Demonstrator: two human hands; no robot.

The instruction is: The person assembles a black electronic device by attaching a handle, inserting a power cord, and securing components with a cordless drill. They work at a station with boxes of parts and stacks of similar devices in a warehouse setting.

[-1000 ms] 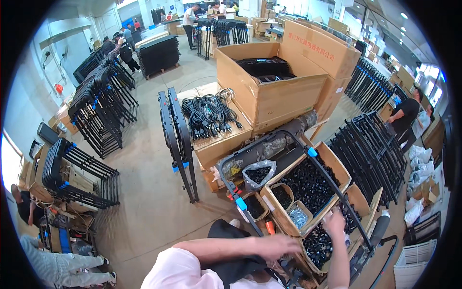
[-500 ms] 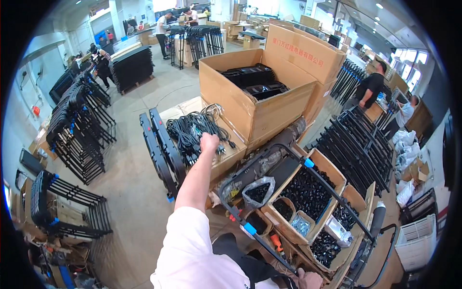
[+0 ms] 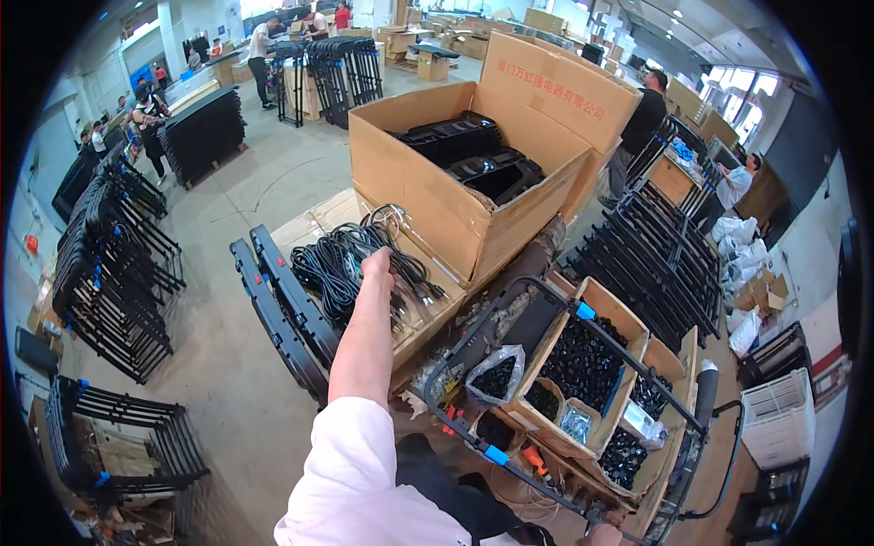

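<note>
The left hand [image 3: 378, 264], its arm stretched forward, has its fingers curled down onto a tangled pile of black power cables [image 3: 330, 273]; whether it has closed on any of them cannot be told. The right hand [image 3: 603, 535], cut by the lower edge, is beside the near end of a black tubular frame [image 3: 657, 382] with blue clips [image 3: 585, 311]; its grip cannot be made out.

The cables lie on a wooden-topped bench [image 3: 319, 215], between two long black folded legs [image 3: 289, 305] on the left and a big open cardboard carton [image 3: 414, 173] holding black moulded parts [image 3: 473, 155].

Under and within the frame are a clear plastic bag of black pieces [image 3: 496, 375], a cardboard bin of small black fittings [image 3: 581, 364], a little box of silver screws [image 3: 575, 421] and an orange-and-black tool [image 3: 537, 462].

Farther out, racks of black metal frames stand at left [image 3: 118, 273], more lean at right [image 3: 646, 255] near a white plastic crate [image 3: 778, 419], and a co-worker in black [image 3: 645, 109] stands behind the carton.
</note>
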